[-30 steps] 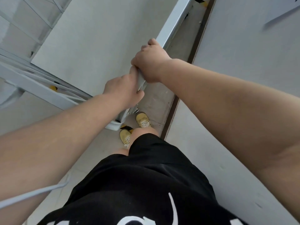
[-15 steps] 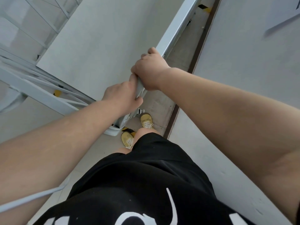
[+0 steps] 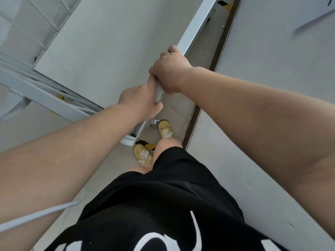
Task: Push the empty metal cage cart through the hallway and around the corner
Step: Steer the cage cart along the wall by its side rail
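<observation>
The metal cage cart (image 3: 108, 42) is pale grey, with a flat empty floor and barred sides, and it fills the upper left of the head view. Its near top rail (image 3: 197, 24) runs from upper right down toward my body. My right hand (image 3: 170, 69) is closed over that rail. My left hand (image 3: 141, 100) grips the same rail just below it, thumb touching the right hand. The cart's corner post and base (image 3: 130, 140) stand just ahead of my yellow shoes (image 3: 143, 153).
A white wall (image 3: 272, 87) with a dark skirting strip (image 3: 197, 115) runs close along the right side. Black-and-yellow floor tape (image 3: 145, 143) lies by my feet and more shows far ahead. A grey cord (image 3: 45, 212) hangs at lower left.
The cart and both hands have shifted slightly down and toward me in view. My feet have stepped: the left shoe has moved apart from the right, onto the striped tape.
</observation>
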`<control>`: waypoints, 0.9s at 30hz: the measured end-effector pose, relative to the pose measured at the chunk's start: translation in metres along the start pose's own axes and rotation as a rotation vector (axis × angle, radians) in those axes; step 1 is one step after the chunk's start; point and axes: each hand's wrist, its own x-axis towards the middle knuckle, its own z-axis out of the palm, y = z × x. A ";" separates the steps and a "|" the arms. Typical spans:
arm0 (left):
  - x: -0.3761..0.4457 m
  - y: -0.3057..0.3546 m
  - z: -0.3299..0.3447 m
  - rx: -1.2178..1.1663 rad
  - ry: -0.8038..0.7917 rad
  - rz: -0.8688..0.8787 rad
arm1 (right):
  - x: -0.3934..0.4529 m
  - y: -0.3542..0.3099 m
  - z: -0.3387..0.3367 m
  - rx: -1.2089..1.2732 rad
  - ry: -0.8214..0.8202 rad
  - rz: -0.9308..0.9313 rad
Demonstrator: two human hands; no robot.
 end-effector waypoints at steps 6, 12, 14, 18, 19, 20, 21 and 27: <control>-0.002 -0.002 0.000 0.013 0.006 -0.022 | 0.002 -0.002 0.001 0.004 0.020 -0.009; -0.002 0.002 -0.002 0.021 0.001 -0.031 | 0.002 0.001 0.002 0.022 0.029 -0.021; 0.000 0.003 -0.003 0.023 0.000 -0.044 | 0.002 0.003 0.001 0.023 0.023 -0.021; 0.003 0.004 -0.004 0.016 0.000 -0.056 | 0.004 0.006 0.002 0.036 0.024 -0.029; 0.003 0.005 -0.003 0.016 0.002 -0.060 | 0.005 0.007 0.003 0.045 0.020 -0.035; 0.003 0.005 -0.003 0.019 0.006 -0.063 | 0.004 0.007 0.003 0.057 0.018 -0.036; 0.003 0.006 -0.003 0.024 0.008 -0.065 | 0.004 0.007 0.002 0.065 0.018 -0.037; 0.002 0.006 -0.002 0.042 0.022 -0.086 | 0.004 0.008 0.006 0.080 0.046 -0.067</control>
